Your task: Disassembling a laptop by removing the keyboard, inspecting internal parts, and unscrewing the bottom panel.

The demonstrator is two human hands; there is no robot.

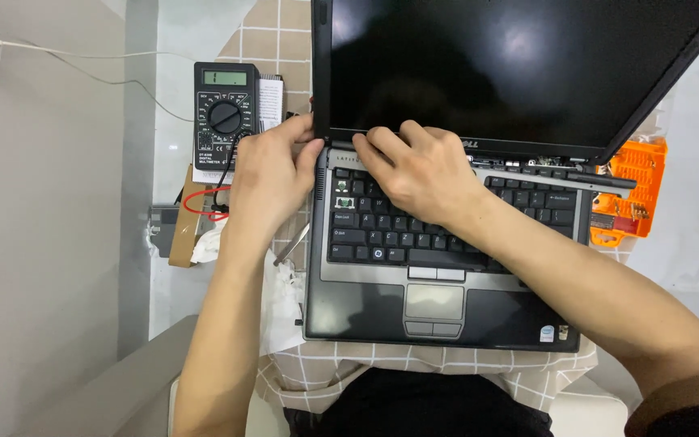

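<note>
Forearms come in from the near edge, both reaching to the hinge line of the laptop (446, 307). It sits open at the middle of the tabletop (58, 243) on a checked cloth (317, 368), screen dark, lid tilted back toward the far edge. One key cap is missing at the keyboard's left side.

Right hand (422, 174): fingers curled and pressed together on the strip above the keyboard, just under the screen's lower edge. Left hand (273, 174): pinching the lid's lower left corner at the hinge, thumb and fingertips closed on it.

Looks like prying at the hinge cover strip; that calls for even lift, not force at one end.

Black multimeter (226, 109) near the far left, touching nothing held, red lead looped below it. Orange bit case (633, 190) at the right edge, open, holds small driver bits; count unclear.
</note>
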